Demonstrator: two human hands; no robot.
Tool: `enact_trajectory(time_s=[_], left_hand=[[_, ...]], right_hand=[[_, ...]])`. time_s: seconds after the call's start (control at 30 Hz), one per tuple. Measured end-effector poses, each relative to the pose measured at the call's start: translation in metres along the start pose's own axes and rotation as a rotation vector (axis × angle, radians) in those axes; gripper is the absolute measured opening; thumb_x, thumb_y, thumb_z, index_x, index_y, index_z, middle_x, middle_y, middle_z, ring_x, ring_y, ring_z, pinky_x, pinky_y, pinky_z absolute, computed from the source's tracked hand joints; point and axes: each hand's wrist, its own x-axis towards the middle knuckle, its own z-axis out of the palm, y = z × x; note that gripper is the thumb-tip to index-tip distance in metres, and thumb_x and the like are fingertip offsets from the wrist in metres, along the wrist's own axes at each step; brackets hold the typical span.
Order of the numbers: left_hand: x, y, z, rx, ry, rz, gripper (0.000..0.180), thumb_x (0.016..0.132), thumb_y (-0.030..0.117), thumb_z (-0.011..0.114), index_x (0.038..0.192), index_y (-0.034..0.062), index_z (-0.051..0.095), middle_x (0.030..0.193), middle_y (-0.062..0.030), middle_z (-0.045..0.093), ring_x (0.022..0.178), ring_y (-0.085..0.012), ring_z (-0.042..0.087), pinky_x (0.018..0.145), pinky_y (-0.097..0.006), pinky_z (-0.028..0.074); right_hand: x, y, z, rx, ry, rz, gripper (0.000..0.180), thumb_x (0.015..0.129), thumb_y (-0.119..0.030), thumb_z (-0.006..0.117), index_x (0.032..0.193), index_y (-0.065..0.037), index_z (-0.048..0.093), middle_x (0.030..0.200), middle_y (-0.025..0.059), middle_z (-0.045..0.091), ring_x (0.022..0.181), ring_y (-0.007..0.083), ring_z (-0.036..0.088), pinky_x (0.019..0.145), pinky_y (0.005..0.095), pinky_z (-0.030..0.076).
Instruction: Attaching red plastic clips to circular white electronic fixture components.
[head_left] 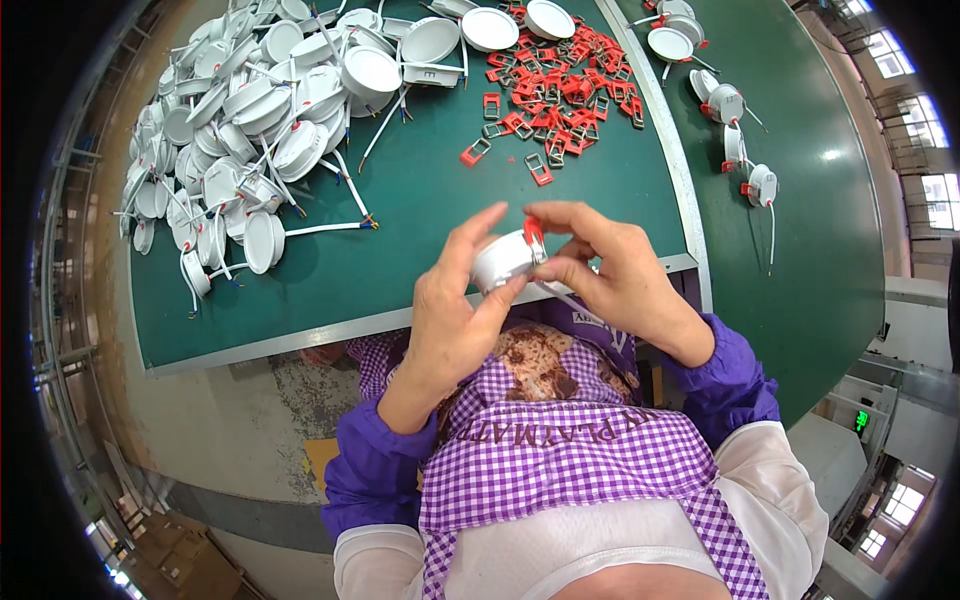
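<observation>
My left hand [452, 310] cups a small round white lamp housing [502, 262] just above the near edge of the green table [420, 210]. My right hand [610, 265] pinches a red spring clip [534, 233] against the side of that housing, thumb and forefinger closed on it. A thin white wire trails down from the housing between my hands. Both hands touch the housing.
A big heap of white lamp housings with wires [235, 130] lies at the far left. Loose red spring clips [560, 85] are scattered at the far middle. Several finished lamps [735, 125] sit on the green belt [800, 250] to the right, beyond a metal rail [672, 150].
</observation>
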Motion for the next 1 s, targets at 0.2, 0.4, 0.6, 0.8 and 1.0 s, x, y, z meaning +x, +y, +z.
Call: enact_trajectory(time_s=[0.2, 0.4, 0.6, 0.8, 1.0], left_hand=[[-0.026, -0.007, 0.012, -0.074, -0.012, -0.036, 0.053, 0.083, 0.001, 0.069, 0.133, 0.0039, 0.051, 0.115, -0.0158, 0.065, 0.104, -0.0245, 0.065, 0.088, -0.034, 0.051], [-0.02, -0.006, -0.001, -0.259, -0.079, -0.283, 0.06, 0.083, -0.008, 0.065, 0.139, 0.0012, 0.044, 0.111, -0.0107, 0.062, 0.1, -0.0135, 0.062, 0.089, -0.028, 0.05], [-0.011, -0.014, -0.033, -0.695, 0.2, -0.36, 0.055, 0.084, -0.008, 0.065, 0.134, 0.0002, 0.045, 0.113, -0.0113, 0.061, 0.104, -0.0172, 0.062, 0.093, -0.034, 0.052], [-0.02, -0.027, -0.043, -0.939, 0.319, -0.483, 0.047, 0.088, 0.002, 0.065, 0.131, 0.0011, 0.045, 0.122, -0.0116, 0.06, 0.112, -0.0235, 0.061, 0.097, -0.041, 0.052], [-0.022, -0.028, -0.031, -1.046, 0.189, -0.523, 0.047, 0.088, 0.002, 0.065, 0.132, -0.0001, 0.046, 0.126, -0.0141, 0.058, 0.116, -0.026, 0.06, 0.097, -0.04, 0.052]], right_hand=[[0.002, 0.006, -0.005, 0.019, -0.106, 0.044, 0.037, 0.085, -0.007, 0.07, 0.118, 0.003, 0.058, 0.099, 0.0198, 0.071, 0.076, 0.0245, 0.072, 0.066, 0.0326, 0.056], [0.021, 0.001, -0.016, -0.009, -0.436, 0.043, 0.041, 0.084, -0.013, 0.073, 0.121, -0.001, 0.061, 0.102, 0.0133, 0.072, 0.078, 0.0172, 0.07, 0.066, 0.0328, 0.054], [0.064, 0.062, -0.019, -0.611, 0.075, -0.08, 0.02, 0.085, -0.01, 0.064, 0.104, -0.003, 0.066, 0.091, 0.0147, 0.066, 0.08, 0.0327, 0.065, 0.069, 0.041, 0.052], [0.057, 0.064, -0.012, -0.778, -0.023, -0.186, 0.009, 0.081, -0.001, 0.059, 0.089, -0.001, 0.064, 0.093, 0.0139, 0.058, 0.093, 0.0325, 0.06, 0.077, 0.0426, 0.05], [0.05, 0.052, -0.011, -0.749, -0.027, -0.209, 0.013, 0.082, -0.011, 0.066, 0.086, 0.0, 0.061, 0.09, 0.0134, 0.058, 0.093, 0.0305, 0.059, 0.08, 0.0411, 0.05]])
